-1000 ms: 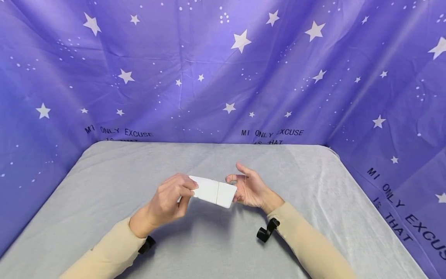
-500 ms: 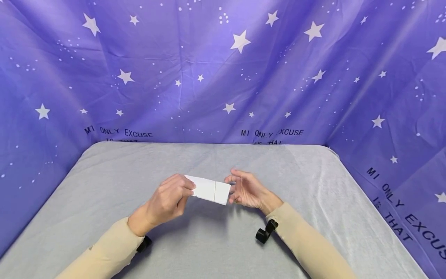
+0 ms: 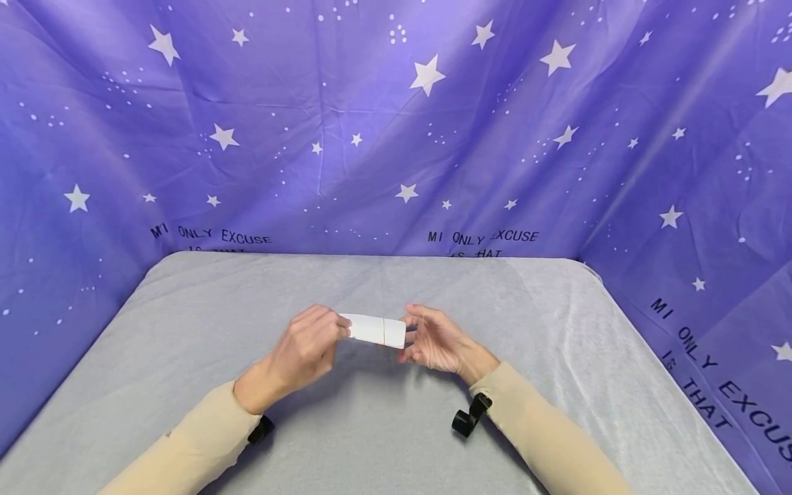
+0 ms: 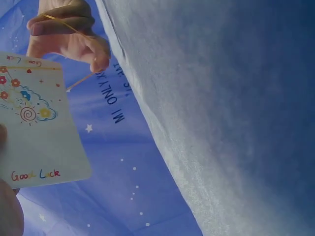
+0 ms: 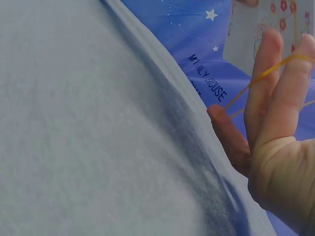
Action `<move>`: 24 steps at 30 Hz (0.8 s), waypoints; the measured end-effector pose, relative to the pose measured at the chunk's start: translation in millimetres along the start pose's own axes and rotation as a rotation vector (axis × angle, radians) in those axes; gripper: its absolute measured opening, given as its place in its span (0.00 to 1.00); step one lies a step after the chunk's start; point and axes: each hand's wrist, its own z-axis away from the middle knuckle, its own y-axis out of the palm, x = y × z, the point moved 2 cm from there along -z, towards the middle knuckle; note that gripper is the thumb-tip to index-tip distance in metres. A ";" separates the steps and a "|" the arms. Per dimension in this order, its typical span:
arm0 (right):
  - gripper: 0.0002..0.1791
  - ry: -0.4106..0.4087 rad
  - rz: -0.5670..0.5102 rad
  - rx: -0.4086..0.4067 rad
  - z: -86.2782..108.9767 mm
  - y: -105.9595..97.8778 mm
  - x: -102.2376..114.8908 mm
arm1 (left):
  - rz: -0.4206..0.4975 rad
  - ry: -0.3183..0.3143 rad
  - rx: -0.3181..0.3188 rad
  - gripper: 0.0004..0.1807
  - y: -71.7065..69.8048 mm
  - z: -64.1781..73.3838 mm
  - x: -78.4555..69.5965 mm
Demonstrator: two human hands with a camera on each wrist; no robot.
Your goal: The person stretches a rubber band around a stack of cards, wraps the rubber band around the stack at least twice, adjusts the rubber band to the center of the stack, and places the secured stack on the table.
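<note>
My left hand (image 3: 309, 340) pinches the left end of a white card or stack of cards (image 3: 365, 328) above the table. Its thickness is hard to judge. In the left wrist view, the face of the card (image 4: 44, 132) shows red flowers, a cloud, a spiral sun and "Good Luck" lettering. A thin yellow rubber band (image 5: 270, 73) is stretched across the spread fingers of my right hand (image 5: 280, 147). One stretch of the band (image 4: 81, 81) runs to the card, and a line of it crosses the card near its right end. My right hand's fingertips are close to that end.
A grey cloth covers the table (image 3: 383, 440). Behind and beside it hangs a purple curtain (image 3: 371, 124) with white stars and black lettering. A black wrist camera (image 3: 470, 416) sits at the right sleeve, and another (image 3: 261, 430) at the left.
The card has tipped so that its white side looks narrower in the head view. My right hand has shifted slightly left and its thumb side has come down. The left hand keeps its pinch.
</note>
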 end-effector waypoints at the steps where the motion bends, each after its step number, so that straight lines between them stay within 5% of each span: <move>1: 0.27 -0.004 -0.003 -0.006 -0.2 0.4 -0.6 | 0.002 -0.016 0.003 0.12 0.3 0.4 0.8; 8: 0.28 -0.025 -0.033 0.064 -3.3 2.3 -4.6 | 0.010 -0.095 0.070 0.11 4.6 1.4 3.9; 15: 0.31 -0.037 -0.041 0.144 -5.0 3.5 -7.1 | -0.065 -0.047 0.132 0.10 10.8 -0.4 2.2; 24: 0.34 -0.018 -0.057 0.087 -5.0 8.7 -8.5 | -0.182 -0.007 0.247 0.10 17.4 -2.2 3.9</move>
